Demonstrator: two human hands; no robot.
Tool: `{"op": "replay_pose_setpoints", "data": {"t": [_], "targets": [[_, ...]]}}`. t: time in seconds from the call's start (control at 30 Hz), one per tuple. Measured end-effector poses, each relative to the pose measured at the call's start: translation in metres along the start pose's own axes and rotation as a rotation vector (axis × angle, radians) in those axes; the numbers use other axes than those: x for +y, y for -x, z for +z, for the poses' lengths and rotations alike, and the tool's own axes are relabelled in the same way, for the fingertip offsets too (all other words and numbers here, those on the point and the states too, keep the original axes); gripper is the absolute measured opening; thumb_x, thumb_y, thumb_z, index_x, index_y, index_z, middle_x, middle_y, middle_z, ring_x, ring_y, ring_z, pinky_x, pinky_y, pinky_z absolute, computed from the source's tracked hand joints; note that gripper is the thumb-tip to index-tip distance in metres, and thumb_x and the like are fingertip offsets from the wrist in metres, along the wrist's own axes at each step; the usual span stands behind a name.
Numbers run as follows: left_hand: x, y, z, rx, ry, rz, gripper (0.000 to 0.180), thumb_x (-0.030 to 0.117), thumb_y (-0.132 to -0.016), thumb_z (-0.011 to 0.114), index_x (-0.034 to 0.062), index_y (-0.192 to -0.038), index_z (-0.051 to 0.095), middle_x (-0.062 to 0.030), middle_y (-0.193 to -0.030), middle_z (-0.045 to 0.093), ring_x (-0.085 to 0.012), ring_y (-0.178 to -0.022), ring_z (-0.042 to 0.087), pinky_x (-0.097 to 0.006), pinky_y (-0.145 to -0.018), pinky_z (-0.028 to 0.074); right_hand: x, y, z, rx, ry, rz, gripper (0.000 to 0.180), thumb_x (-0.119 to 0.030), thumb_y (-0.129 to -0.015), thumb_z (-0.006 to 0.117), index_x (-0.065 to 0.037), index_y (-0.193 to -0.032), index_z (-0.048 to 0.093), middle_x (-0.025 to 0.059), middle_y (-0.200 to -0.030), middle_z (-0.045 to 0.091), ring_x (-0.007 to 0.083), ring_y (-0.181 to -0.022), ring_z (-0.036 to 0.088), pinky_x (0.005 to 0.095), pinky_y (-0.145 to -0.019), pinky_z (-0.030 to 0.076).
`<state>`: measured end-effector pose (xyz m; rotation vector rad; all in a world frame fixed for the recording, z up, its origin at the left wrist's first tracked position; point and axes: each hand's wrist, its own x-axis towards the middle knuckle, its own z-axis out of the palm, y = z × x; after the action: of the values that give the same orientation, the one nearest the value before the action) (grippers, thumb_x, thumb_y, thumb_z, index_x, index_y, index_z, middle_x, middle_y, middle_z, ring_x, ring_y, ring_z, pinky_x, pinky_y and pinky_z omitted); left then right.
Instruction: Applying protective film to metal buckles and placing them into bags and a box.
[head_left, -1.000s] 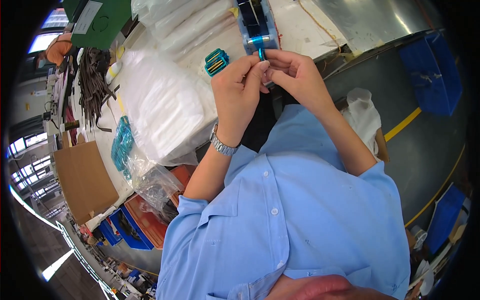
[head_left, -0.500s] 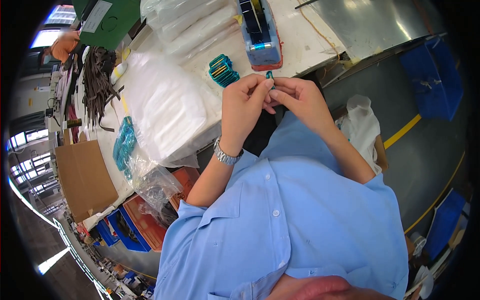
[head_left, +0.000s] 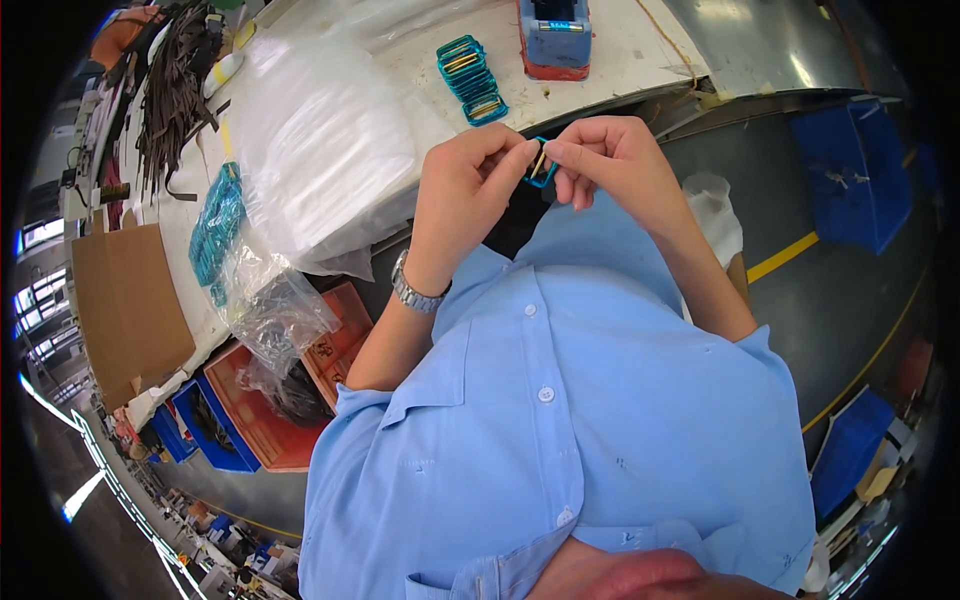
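Note:
A small teal buckle (head_left: 543,177) with a gold-coloured bar is held up between my two hands, just off the table's near edge. My left hand (head_left: 462,190), with a metal watch on its wrist, pinches one side of its frame. The fingertips of my right hand (head_left: 622,165) close on the opposite side. Beyond my left hand, a row of similar teal buckles (head_left: 468,72) lies stacked on the white table (head_left: 625,70), the gold bars showing. Fingers hide part of the held buckle.
A blue tape dispenser (head_left: 556,48) stands past the buckles. White plastic sheets (head_left: 320,140) cover the table to the left, beside a clear bag of teal pieces (head_left: 215,225) and brown straps (head_left: 175,100). Orange crates (head_left: 262,420) sit below; a blue bin (head_left: 850,180) is at right.
My hands have moved slightly apart and the buckle has turned, so more of its frame and bar shows. My view has shifted, bringing more of the buckle row into sight.

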<state>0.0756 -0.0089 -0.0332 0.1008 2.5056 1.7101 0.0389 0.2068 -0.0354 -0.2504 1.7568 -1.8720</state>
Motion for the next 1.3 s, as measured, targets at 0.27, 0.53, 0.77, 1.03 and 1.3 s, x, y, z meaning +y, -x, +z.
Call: {"op": "replay_pose_setpoints", "data": {"t": [0.27,0.53,0.77,1.03,1.3], "targets": [[-0.001,0.022,0.009,0.308,-0.462,0.47,0.031,0.013,-0.091,0.08,0.0017,-0.119,0.071,-0.0124,-0.092,0.073,-0.0278,-0.079,0.068,-0.039,-0.07,0.055,0.012,-0.006,0.035,0.213,-0.109,-0.071,0.022,-0.02,-0.105,0.07,-0.001,-0.096,0.075,-0.0006,-0.067,0.064,0.0043,-0.055,0.053,0.0211,-0.05,0.038],[0.015,0.01,-0.017,0.254,-0.661,0.558,0.032,0.015,-0.089,0.079,0.0021,-0.117,0.07,-0.0128,-0.095,0.073,-0.031,-0.086,0.069,-0.042,-0.075,0.057,0.01,-0.01,0.038,0.151,-0.299,-0.051,0.025,-0.024,-0.105,0.071,-0.001,-0.097,0.075,-0.0014,-0.071,0.064,0.0035,-0.058,0.052,0.0208,-0.053,0.04],[0.021,-0.042,-0.066,0.344,-0.851,0.573,0.029,0.016,-0.089,0.08,0.0102,-0.117,0.076,-0.0084,-0.113,0.077,-0.0286,-0.098,0.072,-0.04,-0.083,0.059,0.018,-0.021,0.022,0.028,-0.191,-0.084,0.027,-0.02,-0.107,0.067,-0.002,-0.125,0.074,-0.0002,-0.081,0.067,0.0054,-0.067,0.058,0.0217,-0.062,0.046],[0.022,-0.028,-0.042,0.27,-0.785,0.515,0.034,0.009,-0.085,0.082,0.0067,-0.118,0.075,-0.0098,-0.105,0.076,-0.0298,-0.094,0.072,-0.04,-0.081,0.058,0.028,-0.025,0.015,0.249,0.39,-0.423,0.034,-0.005,-0.098,0.072,-0.004,-0.132,0.071,0.0079,-0.105,0.075,0.0122,-0.074,0.068,0.0264,-0.07,0.056],[-0.024,-0.031,-0.025,0.377,-0.742,0.606,0.025,0.005,-0.083,0.083,0.0061,-0.106,0.074,-0.0089,-0.103,0.075,-0.0283,-0.093,0.072,-0.039,-0.078,0.058,0.021,-0.056,0.022,0.287,0.865,-0.538,0.037,-0.013,-0.098,0.071,-0.005,-0.133,0.067,0.0128,-0.13,0.069,0.0353,-0.091,0.074,0.0432,-0.078,0.06]]}}
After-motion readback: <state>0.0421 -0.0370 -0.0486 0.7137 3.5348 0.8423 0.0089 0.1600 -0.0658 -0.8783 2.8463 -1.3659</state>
